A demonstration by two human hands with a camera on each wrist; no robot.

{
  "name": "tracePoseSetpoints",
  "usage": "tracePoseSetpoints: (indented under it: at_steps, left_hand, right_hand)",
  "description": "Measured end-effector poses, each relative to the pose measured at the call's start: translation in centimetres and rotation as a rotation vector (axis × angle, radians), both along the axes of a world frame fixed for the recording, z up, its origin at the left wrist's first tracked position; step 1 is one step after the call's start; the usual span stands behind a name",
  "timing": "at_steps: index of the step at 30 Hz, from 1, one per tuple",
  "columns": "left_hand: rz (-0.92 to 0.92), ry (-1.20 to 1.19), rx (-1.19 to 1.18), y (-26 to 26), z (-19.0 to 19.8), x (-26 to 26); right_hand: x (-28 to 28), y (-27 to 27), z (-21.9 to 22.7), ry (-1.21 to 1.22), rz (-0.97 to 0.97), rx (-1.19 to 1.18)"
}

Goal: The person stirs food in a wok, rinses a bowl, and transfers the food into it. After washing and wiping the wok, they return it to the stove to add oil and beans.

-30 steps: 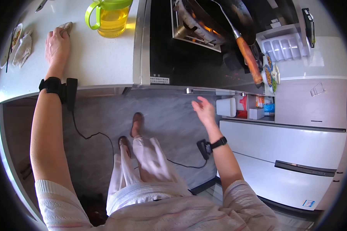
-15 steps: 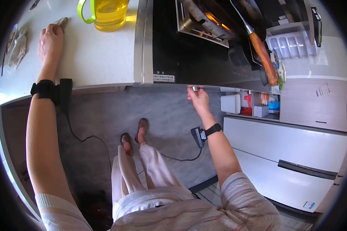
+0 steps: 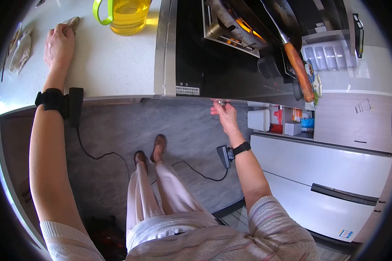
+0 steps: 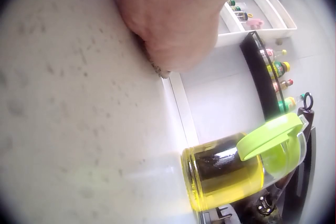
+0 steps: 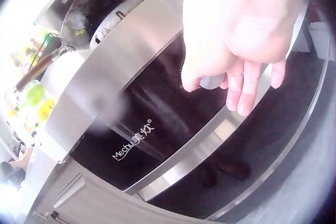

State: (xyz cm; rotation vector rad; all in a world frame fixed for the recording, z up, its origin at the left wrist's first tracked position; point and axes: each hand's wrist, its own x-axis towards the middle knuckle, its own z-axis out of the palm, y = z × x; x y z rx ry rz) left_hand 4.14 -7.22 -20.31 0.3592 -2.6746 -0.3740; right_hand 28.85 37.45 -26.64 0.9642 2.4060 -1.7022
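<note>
My left hand (image 3: 59, 47) rests on the pale counter (image 3: 104, 78) at the left, fingers bent over a crumpled greyish cloth (image 3: 71, 25). In the left wrist view the hand (image 4: 168, 19) hides most of that cloth. At the stove's front edge, my right hand (image 3: 226, 116) pinches a small silver knob (image 3: 222, 102). The right wrist view shows thumb and forefinger of the hand (image 5: 241, 29) around the knob (image 5: 211, 81) on the dark front panel (image 5: 157, 113), the other fingers extended below. Flames (image 3: 247, 28) burn under a dark wok (image 3: 287, 17).
A jug of yellow liquid (image 3: 130, 15) with a green handle stands right of the left hand. A wooden-handled utensil (image 3: 298, 71) reaches over the stove's edge. Another pale crumpled cloth (image 3: 21, 53) lies far left. An open compartment (image 3: 292, 122) is above the white fridge (image 3: 318, 165).
My right hand has moved up and left to the stove's front edge and taken hold of the knob. The left hand stays on the cloth; the head view has shifted slightly.
</note>
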Motion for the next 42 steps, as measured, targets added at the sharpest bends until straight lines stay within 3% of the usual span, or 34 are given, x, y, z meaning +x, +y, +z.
tracePoseSetpoints:
  at_steps: [42]
  left_hand:
    - [0.01,-0.05,0.026,0.4,0.3,0.1]
  right_hand:
    - [0.0,-0.5,1.5,-0.053,0.034,-0.09]
